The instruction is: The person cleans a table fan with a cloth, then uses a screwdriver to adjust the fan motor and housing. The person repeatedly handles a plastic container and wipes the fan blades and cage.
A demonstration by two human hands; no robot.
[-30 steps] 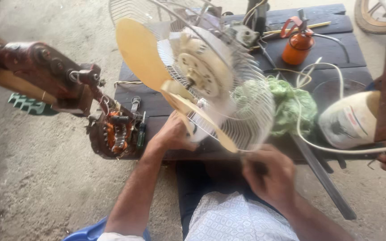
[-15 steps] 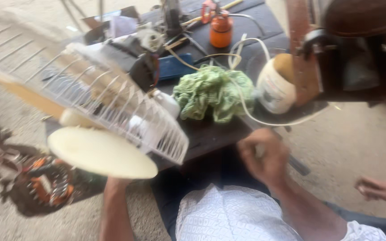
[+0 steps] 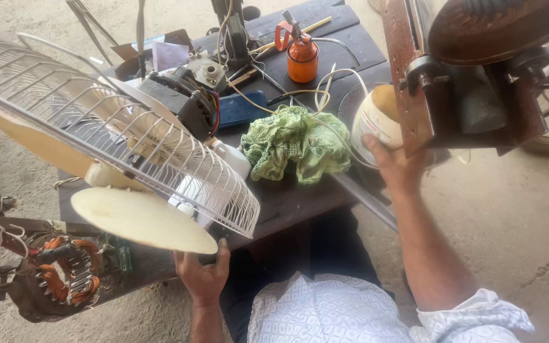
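My left hand (image 3: 203, 274) grips the lower rim of a white wire fan guard (image 3: 106, 136), tilted over the dark workbench (image 3: 300, 197). Cream fan blades (image 3: 141, 219) hang under the guard, and the fan's black motor (image 3: 182, 105) with coloured wires shows behind it. My right hand (image 3: 394, 166) reaches to the bench's right edge and holds a cream, rounded fan base (image 3: 376, 117) with a white cable running from it. A crumpled green cloth (image 3: 297, 143) lies between the two hands.
An orange oil can (image 3: 302, 56) stands at the back of the bench beside a blue flat object (image 3: 241, 108). A copper-wound motor stator (image 3: 65, 276) sits at lower left. A rusty brown machine (image 3: 478, 70) looms at upper right above the concrete floor (image 3: 516, 209).
The view swung right. My right hand moved from near my lap up to the cream base at the bench's right edge. The fan guard now sits further left, still in my left hand.
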